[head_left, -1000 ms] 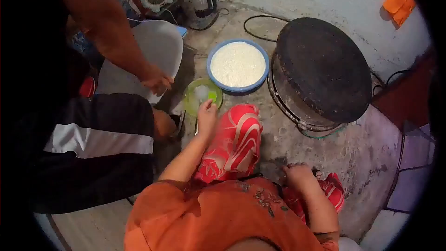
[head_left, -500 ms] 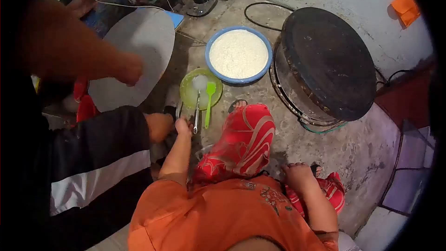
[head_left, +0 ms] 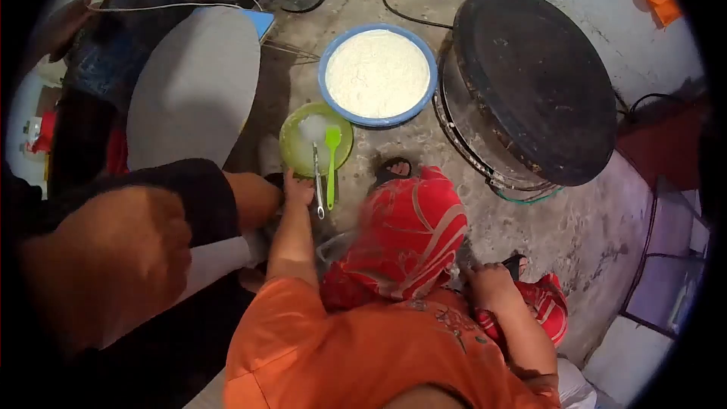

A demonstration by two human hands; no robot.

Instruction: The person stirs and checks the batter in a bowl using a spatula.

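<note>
- At near left, the co-worker's hand [head_left: 129, 246] is now low and blurred; half a second ago it was over the gray disc [head_left: 193, 91]. Your left hand is thus the only one beside the bowl.
- Your left hand [head_left: 297, 189] has moved from over the utensil handles to the left of them, at the green bowl's near-left edge. Its fingers point far, slightly parted; you cannot tell whether they touch the rim or hold anything.
- The green bowl [head_left: 291, 148] sits on the floor just right of those fingertips. The metal-handled utensil [head_left: 318, 185] and the green spatula [head_left: 332, 167] lean in it, handles toward you, apparently within easy reach.
- Just beyond and to the right stands the blue basin [head_left: 379, 121] of white contents [head_left: 379, 74], unchanged.
- Your right hand [head_left: 488, 284] stays loosely curled by your right knee; whether it grips anything, you cannot tell.
- Far right, the black round plate [head_left: 534, 83] is untouched.
</note>
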